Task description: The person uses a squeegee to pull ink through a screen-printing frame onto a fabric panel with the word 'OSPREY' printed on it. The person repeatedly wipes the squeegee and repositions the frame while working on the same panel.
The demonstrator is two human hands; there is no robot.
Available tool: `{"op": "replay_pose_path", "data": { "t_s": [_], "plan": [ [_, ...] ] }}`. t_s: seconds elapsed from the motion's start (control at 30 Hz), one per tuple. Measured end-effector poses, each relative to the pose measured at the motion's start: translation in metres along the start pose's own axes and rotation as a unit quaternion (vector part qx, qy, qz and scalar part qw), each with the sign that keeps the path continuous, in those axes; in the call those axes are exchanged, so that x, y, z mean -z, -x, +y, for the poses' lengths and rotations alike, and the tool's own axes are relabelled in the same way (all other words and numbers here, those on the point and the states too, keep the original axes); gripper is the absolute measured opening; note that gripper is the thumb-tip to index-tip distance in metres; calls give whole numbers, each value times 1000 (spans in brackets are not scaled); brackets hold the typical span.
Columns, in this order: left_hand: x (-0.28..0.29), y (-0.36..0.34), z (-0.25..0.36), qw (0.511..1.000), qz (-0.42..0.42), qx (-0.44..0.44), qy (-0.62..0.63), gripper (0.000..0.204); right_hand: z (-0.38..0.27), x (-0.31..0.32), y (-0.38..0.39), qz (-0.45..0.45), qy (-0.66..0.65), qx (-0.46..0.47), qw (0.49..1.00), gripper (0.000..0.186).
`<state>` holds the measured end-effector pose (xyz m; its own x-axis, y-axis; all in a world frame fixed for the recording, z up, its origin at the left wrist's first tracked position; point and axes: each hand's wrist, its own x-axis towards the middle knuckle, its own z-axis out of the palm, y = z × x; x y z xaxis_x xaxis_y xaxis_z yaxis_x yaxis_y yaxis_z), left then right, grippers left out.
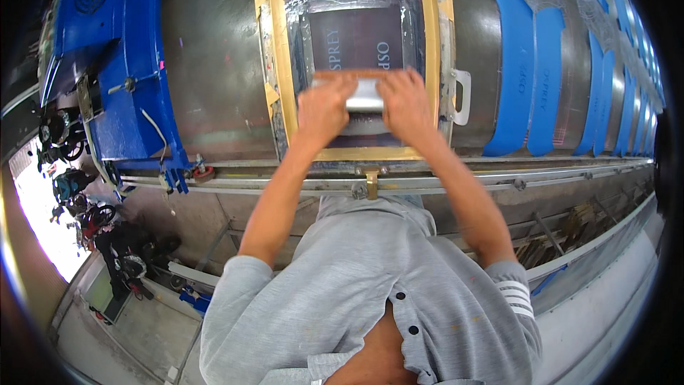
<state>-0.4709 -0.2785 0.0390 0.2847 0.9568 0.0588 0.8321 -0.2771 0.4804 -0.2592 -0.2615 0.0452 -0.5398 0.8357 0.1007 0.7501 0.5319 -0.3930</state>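
Note:
A screen-printing frame (431, 43) edged with yellow tape lies on the long table in front of me. Across its mesh sits a squeegee (366, 94) with a silvery metal body and a brownish strip along its far edge. My left hand (324, 108) is wrapped round the squeegee's left part. Round its right part my right hand (407, 103) is closed in the same way. Pale lettering shows on the dark mesh (356, 36) just beyond the squeegee. The mesh directly under the squeegee and hands is hidden.
Blue cut fabric pieces (519, 71) lie along the table to the right. A white handle (462, 98) sticks out from the frame's right side. At left stands a blue covered fixture (132, 100). A metal rail (470, 184) runs along the near edge; parked motorbikes (92, 217) are at far left.

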Motion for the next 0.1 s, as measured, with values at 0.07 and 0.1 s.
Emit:
{"op": "replay_pose_path", "data": {
  "t_s": [0.07,0.1],
  "plan": [
    [-10,37,13,1000,-9,-2,5,39,-19,-21,44,-34,-21,-40,998,26],
    [-10,37,12,1000,-8,-3,5,39,-26,-33,61,-53,-30,-61,996,27]
  ]
}}
